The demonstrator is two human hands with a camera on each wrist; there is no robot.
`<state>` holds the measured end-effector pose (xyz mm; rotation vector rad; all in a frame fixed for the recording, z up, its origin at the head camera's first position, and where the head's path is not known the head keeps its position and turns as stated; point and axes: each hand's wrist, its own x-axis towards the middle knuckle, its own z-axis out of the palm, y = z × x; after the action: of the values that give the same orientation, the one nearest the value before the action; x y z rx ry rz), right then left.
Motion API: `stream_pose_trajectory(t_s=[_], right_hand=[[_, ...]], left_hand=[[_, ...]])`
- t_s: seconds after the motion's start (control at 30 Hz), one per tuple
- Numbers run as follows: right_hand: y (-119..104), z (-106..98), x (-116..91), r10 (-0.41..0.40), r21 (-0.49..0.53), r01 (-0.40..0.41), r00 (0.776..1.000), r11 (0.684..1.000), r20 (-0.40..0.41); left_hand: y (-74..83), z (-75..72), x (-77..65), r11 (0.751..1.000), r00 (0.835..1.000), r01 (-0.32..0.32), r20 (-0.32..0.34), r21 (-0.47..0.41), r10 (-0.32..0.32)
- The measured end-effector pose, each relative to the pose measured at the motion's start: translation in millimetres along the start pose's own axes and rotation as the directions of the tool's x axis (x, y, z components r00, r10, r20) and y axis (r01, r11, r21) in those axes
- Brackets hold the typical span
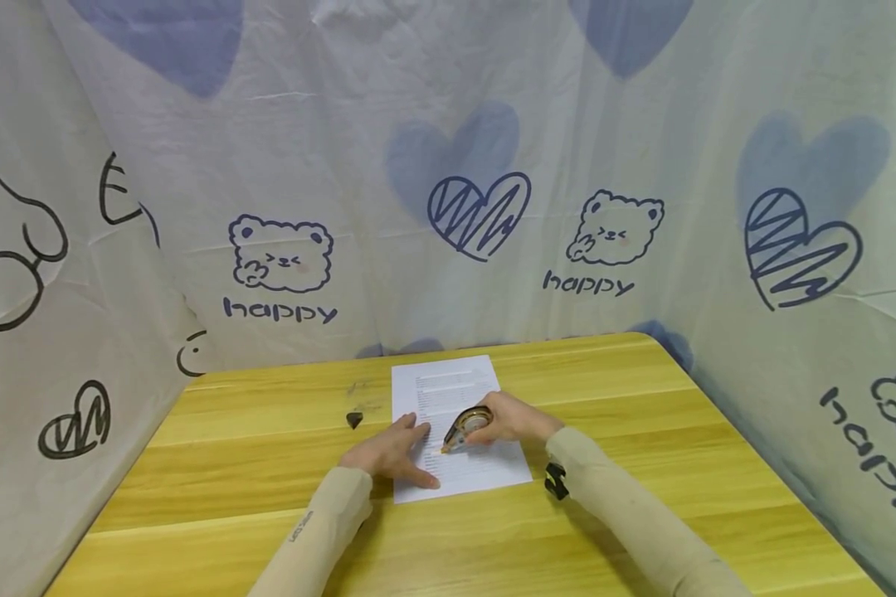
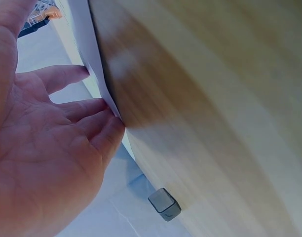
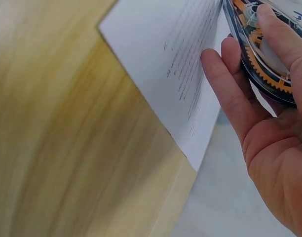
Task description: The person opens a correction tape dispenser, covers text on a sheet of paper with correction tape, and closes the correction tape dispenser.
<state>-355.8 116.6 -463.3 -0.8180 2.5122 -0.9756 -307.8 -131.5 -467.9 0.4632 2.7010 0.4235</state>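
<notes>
A sheet of paper (image 1: 445, 375) with printed lines lies on the wooden table. My right hand (image 1: 513, 416) grips a correction tape dispenser (image 1: 463, 426), and its tip is at the printed lines near the middle of the sheet. Through the dispenser's clear case an orange gear (image 3: 262, 61) shows in the right wrist view. My left hand (image 1: 394, 454) rests on the sheet's left part with fingers spread, holding nothing. In the left wrist view its fingertips (image 2: 114, 121) touch the paper's edge.
A small dark cap-like piece (image 1: 354, 419) sits on the table (image 1: 254, 464), left of the paper. Beside the right sleeve is a black buckle (image 1: 556, 481). White curtains (image 1: 388, 274) with hearts and bears hang behind the table and at both sides.
</notes>
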Motion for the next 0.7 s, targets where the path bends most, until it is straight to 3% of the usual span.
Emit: stream_pose_trajectory(t_s=[0.37, 0.7], right_hand=[[2.8, -5.5, -2.7, 0.016, -0.029, -0.016, 1.000, 0.999, -0.016], [2.1, -4.5, -4.3, 0.009, 0.004, -0.009, 1.000, 1.000, -0.008]], left_hand=[[0.0, -1.0, 2.1, 1.000, 1.000, -0.002, 0.002, 0.000, 0.002], [0.1, 0.8, 1.3, 1.000, 1.000, -0.010, -0.012, 0.003, 0.010]])
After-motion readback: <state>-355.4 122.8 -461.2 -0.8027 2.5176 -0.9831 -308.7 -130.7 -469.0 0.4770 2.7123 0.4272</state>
